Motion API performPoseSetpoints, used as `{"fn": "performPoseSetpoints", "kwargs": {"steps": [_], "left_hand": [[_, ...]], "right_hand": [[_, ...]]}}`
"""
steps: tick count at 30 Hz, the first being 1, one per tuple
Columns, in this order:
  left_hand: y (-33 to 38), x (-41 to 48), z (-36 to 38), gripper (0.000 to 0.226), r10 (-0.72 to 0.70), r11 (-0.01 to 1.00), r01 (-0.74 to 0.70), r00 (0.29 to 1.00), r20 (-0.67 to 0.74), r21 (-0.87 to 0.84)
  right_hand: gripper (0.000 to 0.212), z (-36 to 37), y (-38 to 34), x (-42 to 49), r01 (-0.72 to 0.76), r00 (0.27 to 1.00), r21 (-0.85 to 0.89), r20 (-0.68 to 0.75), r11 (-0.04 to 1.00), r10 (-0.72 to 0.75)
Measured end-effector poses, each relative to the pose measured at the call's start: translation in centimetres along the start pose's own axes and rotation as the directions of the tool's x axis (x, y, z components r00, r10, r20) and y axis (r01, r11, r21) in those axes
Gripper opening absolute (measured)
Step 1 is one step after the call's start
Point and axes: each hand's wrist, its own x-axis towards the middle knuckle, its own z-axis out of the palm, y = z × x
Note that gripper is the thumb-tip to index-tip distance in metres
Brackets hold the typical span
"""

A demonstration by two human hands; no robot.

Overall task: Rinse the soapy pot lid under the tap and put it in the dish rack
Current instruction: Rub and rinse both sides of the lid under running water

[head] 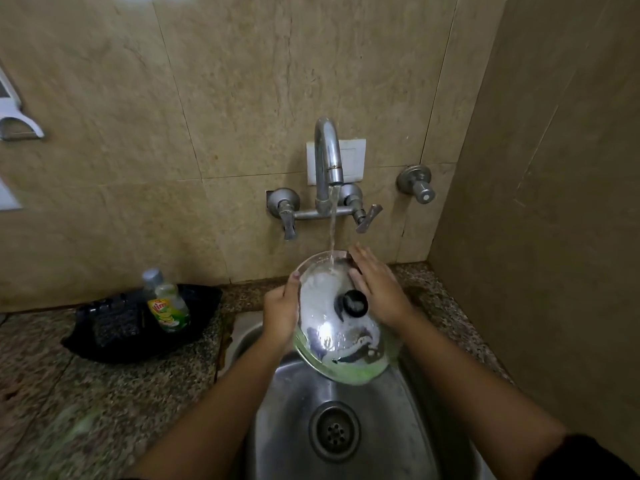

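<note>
A round glass pot lid (329, 327) with a black knob (355, 303) is held tilted over the steel sink (294, 410). White foam covers its upper part. Water runs from the chrome tap (328, 157) and lands on the lid's far edge. My left hand (281, 311) grips the lid's left rim, thumb on top. My right hand (375, 289) lies flat with fingers spread on the lid's upper right side, beside the knob. No dish rack is in view.
A black tray (104, 344) on the speckled granite counter (69, 393) at left holds a dish soap bottle (168, 304) and a dark scrubber (116, 322). Two tap handles (289, 220) flank the spout. A beige wall stands close on the right.
</note>
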Motion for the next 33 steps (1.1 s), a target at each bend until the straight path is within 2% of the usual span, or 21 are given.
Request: {"fn": "performPoseSetpoints", "kwargs": {"steps": [3,6,8,9,11,12,13,14,15,16,18,19,21,22,24,25,27,30,33], "left_hand": [[0.5,0.2,-0.5,0.044,0.106,0.992,-0.111,0.992,0.066,0.062],[0.9,0.2,-0.9,0.038,0.217,0.968,-0.233,0.965,0.151,0.098],[0.8,0.0,-0.9,0.041,0.253,0.953,-0.277,0.951,0.177,0.126],[0.6,-0.1,-1.0,0.043,0.25,0.954,-0.272,0.955,0.161,0.129],[0.2,-0.4,-1.3,0.044,0.229,0.968,-0.235,0.97,0.078,0.087],[0.0,-0.3,-1.5,0.043,0.211,0.977,-0.212,0.977,0.04,0.031],[-0.1,-0.3,-1.7,0.041,0.185,0.982,-0.184,0.982,0.027,-0.043],[0.0,-0.2,-1.9,0.039,0.16,0.982,-0.156,0.986,0.04,-0.103],[0.2,-0.1,-2.0,0.038,0.151,0.983,-0.142,0.986,0.065,-0.12],[0.4,0.0,-2.1,0.036,0.156,0.983,-0.147,0.984,0.089,-0.106],[0.6,0.1,-2.1,0.036,0.189,0.981,-0.182,0.975,0.12,-0.067],[0.6,0.0,-2.1,0.036,0.2,0.979,-0.194,0.972,0.122,-0.057],[0.3,-0.1,-2.3,0.034,0.208,0.977,-0.203,0.973,0.097,-0.063],[0.1,-0.2,-2.4,0.035,0.204,0.977,-0.198,0.976,0.07,-0.082],[-0.2,-0.6,-2.4,0.035,0.167,0.971,-0.163,0.986,0.008,-0.175],[-0.3,-0.7,-2.4,0.034,0.143,0.963,-0.141,0.99,-0.006,-0.229],[-0.4,-0.6,-2.5,0.032,0.088,0.962,-0.074,0.995,0.044,-0.263],[-0.3,0.3,-3.1,0.024,0.022,0.986,0.016,0.975,0.222,-0.169],[0.6,1.1,-3.2,0.023,0.104,0.994,-0.092,0.943,0.315,-0.051]], "right_hand": [[0.042,-0.9,-1.9,2.6,0.083,0.997,-0.011,-0.002,0.996,-0.083],[0.028,-0.7,-4.8,3.6,0.368,0.93,-0.123,0.072,0.922,-0.361],[0.029,-0.2,-5.7,3.9,0.433,0.901,-0.112,0.064,0.894,-0.429],[0.033,0.0,-5.8,4.1,0.364,0.931,-0.046,0.03,0.93,-0.363],[0.041,-0.4,-5.0,4.4,0.029,0.999,0.225,-0.034,0.974,-0.022],[0.044,-0.8,-4.5,4.6,-0.145,0.984,0.317,-0.049,0.937,0.169],[0.045,-1.0,-4.2,4.8,-0.218,0.966,0.311,-0.066,0.925,0.25],[0.043,-1.0,-4.1,4.9,-0.203,0.971,0.253,-0.073,0.946,0.228],[0.039,-0.8,-4.4,5.0,-0.109,0.991,0.183,-0.051,0.977,0.12],[0.034,-0.6,-5.0,4.9,0.059,0.998,0.084,-0.017,0.995,-0.058],[0.03,0.1,-6.4,4.7,0.412,0.911,-0.116,0.071,0.904,-0.406],[0.03,0.2,-6.6,4.8,0.489,0.872,-0.147,0.118,0.86,-0.475],[0.033,-0.3,-6.1,4.9,0.482,0.873,-0.096,0.133,0.871,-0.469],[0.034,-0.6,-5.5,4.8,0.407,0.91,-0.037,0.099,0.912,-0.402],[0.033,-1.0,-4.3,4.4,0.163,0.986,0.133,0.005,0.978,-0.165],[0.032,-1.1,-3.9,4.4,0.065,0.998,0.205,-0.023,0.977,-0.062],[0.032,-1.0,-3.8,4.5,-0.006,1.0,0.262,0.002,0.965,0.006],[0.035,-1.5,-4.9,4.4,0.127,0.983,0.228,0.101,0.965,-0.153],[0.037,-1.4,-6.4,4.6,0.357,0.889,0.075,0.278,0.931,-0.363]]}}
